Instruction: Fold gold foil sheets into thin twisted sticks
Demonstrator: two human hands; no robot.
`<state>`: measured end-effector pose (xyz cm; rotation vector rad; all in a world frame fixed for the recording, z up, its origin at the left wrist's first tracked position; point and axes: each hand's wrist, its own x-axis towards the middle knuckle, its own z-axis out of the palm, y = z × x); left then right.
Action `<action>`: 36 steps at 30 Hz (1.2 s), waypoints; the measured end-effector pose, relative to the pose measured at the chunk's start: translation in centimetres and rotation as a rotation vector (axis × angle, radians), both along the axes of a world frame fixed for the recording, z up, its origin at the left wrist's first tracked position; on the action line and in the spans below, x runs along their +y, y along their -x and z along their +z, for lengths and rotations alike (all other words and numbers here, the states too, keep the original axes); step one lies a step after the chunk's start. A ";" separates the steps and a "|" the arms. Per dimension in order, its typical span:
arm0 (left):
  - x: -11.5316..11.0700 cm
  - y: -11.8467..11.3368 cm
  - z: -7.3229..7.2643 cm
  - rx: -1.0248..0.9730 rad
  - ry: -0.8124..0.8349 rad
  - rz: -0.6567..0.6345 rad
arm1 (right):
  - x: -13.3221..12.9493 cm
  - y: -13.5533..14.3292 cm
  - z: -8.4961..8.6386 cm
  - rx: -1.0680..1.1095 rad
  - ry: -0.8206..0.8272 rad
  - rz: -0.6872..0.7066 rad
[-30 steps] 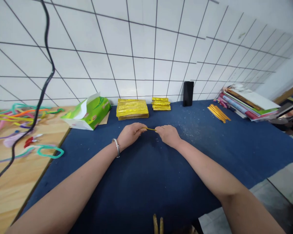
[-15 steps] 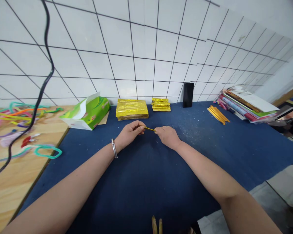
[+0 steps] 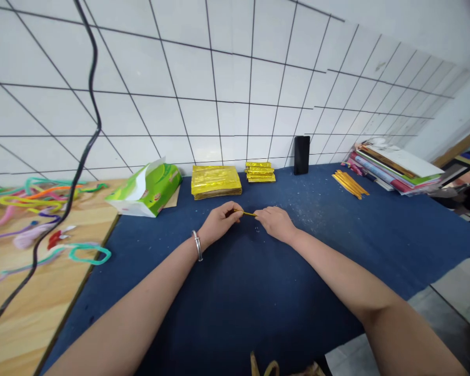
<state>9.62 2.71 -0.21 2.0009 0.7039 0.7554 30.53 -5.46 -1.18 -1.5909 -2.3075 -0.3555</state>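
Head view, clock centred on the thin gold strip (image 3: 249, 213); strip lies between my two hands, over the blue-covered counter (image 3: 227, 303), its middle bare and both ends covered by fingers. Left hand (image 3: 218, 222) at 9 o'clock, thumb and forefinger pinching the near-side end, remaining fingers curled; right hand (image 3: 276, 223) at 3 o'clock, palm down, fingertips closed on the opposite end, thumb mostly hidden; whether those fingertips also press on the counter I cannot tell.

Surroundings: large gold stack (image 3: 216, 183) at 11 o'clock; small gold stack (image 3: 260, 172) just past 12; black phone (image 3: 302, 155) upright against the tiles between 1 and 2; loose gold strips (image 3: 350, 184) fanned between 2 and 3; green packet (image 3: 152, 188) between 9 and 10.

Step in hand, my judgement: shaping the strip lengthwise, perhaps twisting or creasing it; the finger motion cannot be read here. Next move, also judged: calls for a firm pinch at both ends, light even tension, and the strip kept straight so that it does not kink or slip.
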 end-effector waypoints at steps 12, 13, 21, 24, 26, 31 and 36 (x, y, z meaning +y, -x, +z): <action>-0.3 -1.2 0.0 0.026 -0.076 -0.072 | -0.8 -0.3 0.6 0.025 0.042 0.007; -0.3 -1.2 0.0 0.038 -0.102 -0.073 | -0.8 -0.4 0.6 0.026 0.042 0.008; -0.3 -1.5 0.2 0.153 -0.371 -0.135 | -0.8 -0.4 0.6 0.005 0.036 0.030; -0.6 -1.6 0.0 0.234 -0.467 -0.160 | -0.9 -0.4 0.6 -0.011 0.040 0.034; -0.8 -1.5 -0.1 0.271 -0.524 -0.166 | -0.9 -0.3 0.6 -0.019 0.051 0.041; -0.9 -0.5 -0.1 0.283 -0.604 -0.077 | -1.2 0.2 0.9 -0.034 0.074 0.082; -0.4 0.4 0.0 0.281 -0.616 -0.024 | -1.1 0.3 0.7 0.014 0.073 0.031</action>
